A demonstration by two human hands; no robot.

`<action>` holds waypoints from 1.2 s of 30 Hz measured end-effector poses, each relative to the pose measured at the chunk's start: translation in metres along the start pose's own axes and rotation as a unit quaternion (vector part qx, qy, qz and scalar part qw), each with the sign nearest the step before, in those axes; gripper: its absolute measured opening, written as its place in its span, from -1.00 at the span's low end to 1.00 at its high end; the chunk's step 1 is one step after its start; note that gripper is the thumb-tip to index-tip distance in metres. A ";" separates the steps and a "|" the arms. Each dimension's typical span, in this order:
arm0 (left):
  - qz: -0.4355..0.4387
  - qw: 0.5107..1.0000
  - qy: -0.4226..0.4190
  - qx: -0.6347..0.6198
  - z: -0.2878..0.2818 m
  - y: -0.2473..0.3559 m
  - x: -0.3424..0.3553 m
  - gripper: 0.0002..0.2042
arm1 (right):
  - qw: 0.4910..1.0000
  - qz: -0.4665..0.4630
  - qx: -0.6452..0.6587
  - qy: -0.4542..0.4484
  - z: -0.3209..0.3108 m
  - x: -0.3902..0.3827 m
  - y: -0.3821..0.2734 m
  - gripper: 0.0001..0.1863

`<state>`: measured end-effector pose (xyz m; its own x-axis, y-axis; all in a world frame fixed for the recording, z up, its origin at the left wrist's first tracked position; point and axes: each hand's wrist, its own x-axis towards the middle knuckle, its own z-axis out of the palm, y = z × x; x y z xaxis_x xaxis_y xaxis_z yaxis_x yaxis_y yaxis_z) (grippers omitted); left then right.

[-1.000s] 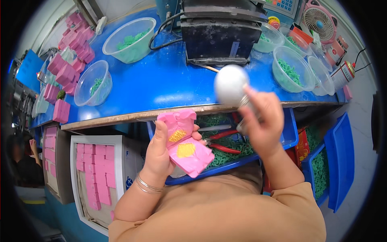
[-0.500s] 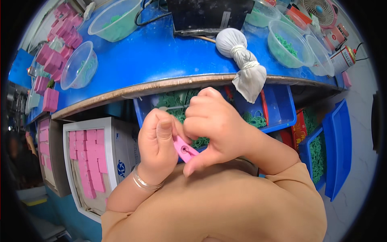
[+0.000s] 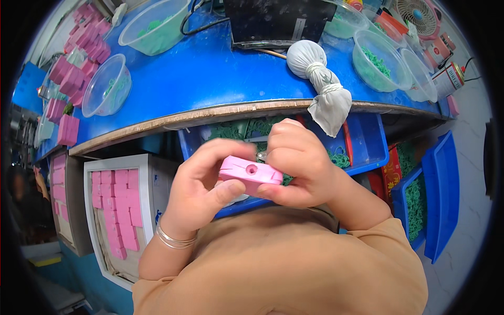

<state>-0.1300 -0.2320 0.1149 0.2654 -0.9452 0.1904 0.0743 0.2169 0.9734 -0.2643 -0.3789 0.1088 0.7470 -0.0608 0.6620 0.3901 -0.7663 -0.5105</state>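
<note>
I hold a pink rubber mould (image 3: 243, 177) between both hands, its narrow side with a round hole and split lines facing up. My left hand (image 3: 197, 181) grips its left end, thumb along the near side and fingers behind. My right hand (image 3: 302, 165) pinches the right end with the thumb; its other fingers are curled. A small shiny spot shows behind the mould, too small to make out. Below the hands is a blue tray (image 3: 373, 152) holding tangled green wax-like pieces (image 3: 336, 156).
Ahead is a blue tabletop (image 3: 157, 79) with a tied white cloth pouch (image 3: 328, 100) over its edge. Clear bowls (image 3: 107, 89) hold green pieces. Pink moulds (image 3: 73, 79) are stacked left; more lie in a white-framed case (image 3: 86, 220). Right stand blue bins (image 3: 441, 199) and a fan (image 3: 417, 16).
The mould has turned so its holed side faces up and shows at greater length. My left hand has shifted left and opened its grip around it; my right hand has moved slightly right.
</note>
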 end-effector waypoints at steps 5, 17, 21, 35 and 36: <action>0.069 0.992 -0.006 0.101 -0.011 0.000 0.000 -0.71 | 1.000 0.022 0.015 0.005 0.000 -0.001 0.003 -0.76; 0.188 0.782 0.025 0.594 0.007 -0.008 0.002 -0.24 | 0.926 0.298 0.227 0.052 0.012 0.005 -0.002 -0.67; 0.170 0.883 0.102 0.425 -0.001 -0.002 0.001 -0.25 | 0.877 0.281 0.358 0.152 -0.036 0.044 0.024 -0.69; 0.146 0.887 0.111 0.424 -0.031 0.008 0.033 -0.20 | 0.732 0.405 0.531 0.135 -0.123 0.108 0.071 -0.53; 0.166 0.859 0.124 0.468 -0.037 0.010 0.043 -0.20 | 0.736 0.399 0.530 0.134 -0.123 0.106 0.073 -0.52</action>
<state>-0.0821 -0.2618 0.1277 0.3276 -0.7633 0.5568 -0.8202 0.0627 0.5686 -0.2224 -0.5201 0.2091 0.8888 -0.4529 -0.0694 0.1909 0.5039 -0.8424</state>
